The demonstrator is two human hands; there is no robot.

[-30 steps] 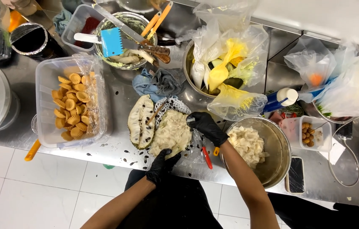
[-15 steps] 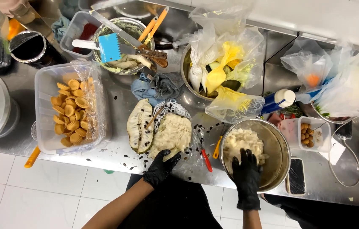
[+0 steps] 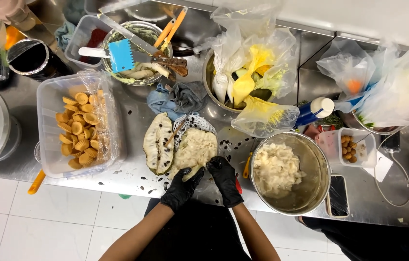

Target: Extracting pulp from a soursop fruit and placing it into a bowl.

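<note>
A steel surface (image 3: 132, 179) runs across the scene above white floor tiles, crowded with tubs, bowls and bags and scattered with dark seeds. At its near edge both gloved hands are at the pulp (image 3: 195, 151), a pale opened fruit half lying in the middle. The left hand (image 3: 181, 187) has its fingers curled round the pulp's near edge, gripping it. The right hand (image 3: 224, 178) rests just beside, its fingers bent down against the pulp's near right corner; whether they pinch anything cannot be told. The work in hand looks like pulling flesh off the fruit. Moving a piece on would, I judge, call for a short carry right to the steel bowl (image 3: 316, 170), already part full of white flesh.

The emptied rind (image 3: 157, 143) lies touching the pulp on the left. A tub (image 3: 49, 104) of small pastry shells sits further left, a grey cloth (image 3: 178, 98) beyond the fruit, and an orange-handled tool (image 3: 247, 166) lies between pulp and bowl, in the path.
</note>
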